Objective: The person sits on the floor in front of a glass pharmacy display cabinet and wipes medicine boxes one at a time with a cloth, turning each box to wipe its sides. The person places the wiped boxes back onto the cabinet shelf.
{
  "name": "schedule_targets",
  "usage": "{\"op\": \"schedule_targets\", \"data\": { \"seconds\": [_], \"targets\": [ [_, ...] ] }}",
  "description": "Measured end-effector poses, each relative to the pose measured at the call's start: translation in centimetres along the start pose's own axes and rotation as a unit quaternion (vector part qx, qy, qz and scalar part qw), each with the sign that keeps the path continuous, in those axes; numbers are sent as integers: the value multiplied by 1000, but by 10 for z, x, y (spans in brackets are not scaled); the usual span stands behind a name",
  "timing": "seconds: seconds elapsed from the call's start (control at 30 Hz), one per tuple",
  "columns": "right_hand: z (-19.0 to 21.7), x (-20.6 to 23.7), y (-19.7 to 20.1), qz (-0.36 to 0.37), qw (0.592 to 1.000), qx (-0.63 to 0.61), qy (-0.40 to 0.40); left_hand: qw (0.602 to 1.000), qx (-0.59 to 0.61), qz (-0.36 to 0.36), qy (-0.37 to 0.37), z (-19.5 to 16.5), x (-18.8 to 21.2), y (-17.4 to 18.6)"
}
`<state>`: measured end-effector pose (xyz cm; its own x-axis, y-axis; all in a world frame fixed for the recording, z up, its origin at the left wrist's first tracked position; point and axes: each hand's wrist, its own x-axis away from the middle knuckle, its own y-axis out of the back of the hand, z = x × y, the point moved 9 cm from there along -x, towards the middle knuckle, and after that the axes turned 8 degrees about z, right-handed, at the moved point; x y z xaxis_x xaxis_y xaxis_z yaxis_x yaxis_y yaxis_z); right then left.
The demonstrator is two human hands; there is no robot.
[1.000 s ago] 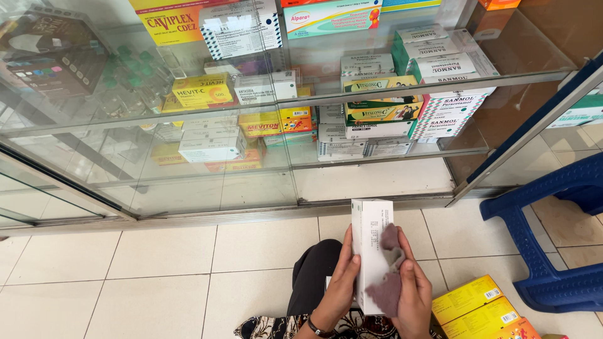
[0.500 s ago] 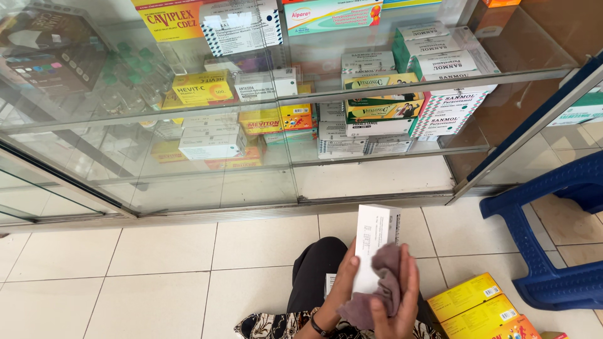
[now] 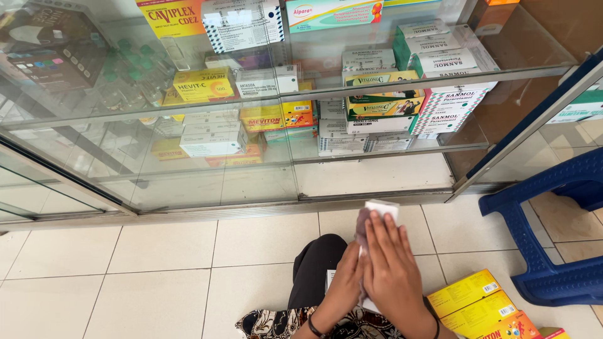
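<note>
White box [image 3: 380, 207] mostly hidden under right hand [image 3: 392, 267], fingers flat, together, pressing purple cloth [image 3: 362, 225] on it. Left hand [image 3: 342, 289] grips box from below. Tiled floor [image 3: 157, 276], glass cabinet [image 3: 251, 125], blue chair [image 3: 553, 220].

Boxes [image 3: 213, 139] are stacked on shelves [image 3: 377, 152] inside the cabinet; a chair [image 3: 546, 232] is placed at right, cartons [image 3: 480, 304] before it.

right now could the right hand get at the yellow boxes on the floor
Probably yes: the right hand lies over a white box and cloth, and the yellow boxes sit uncovered just beside it.
</note>
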<state>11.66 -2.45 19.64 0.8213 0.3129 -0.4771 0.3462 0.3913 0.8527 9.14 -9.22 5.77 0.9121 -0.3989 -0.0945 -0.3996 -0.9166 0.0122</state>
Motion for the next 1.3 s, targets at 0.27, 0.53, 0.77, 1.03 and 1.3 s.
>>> {"op": "schedule_targets", "data": {
  "seconds": [0.27,0.53,0.77,1.03,1.3],
  "targets": [
    [-11,-29,32,-28,999,-17,-26,989,-135,-22,-55,-51,16,1],
    [-48,-34,33,72,949,-300,-64,985,-111,-16,-128,-52,24,2],
    [-76,-33,2,201,807,-549,-86,986,-88,9,-139,-46,23,5],
    [-86,-20,17,120,826,-541,99,991,-22,13,-131,-41,16,10],
    [-95,-5,16,-94,843,-505,158,990,84,70,-92,-27,13,-4]
  ]
}}
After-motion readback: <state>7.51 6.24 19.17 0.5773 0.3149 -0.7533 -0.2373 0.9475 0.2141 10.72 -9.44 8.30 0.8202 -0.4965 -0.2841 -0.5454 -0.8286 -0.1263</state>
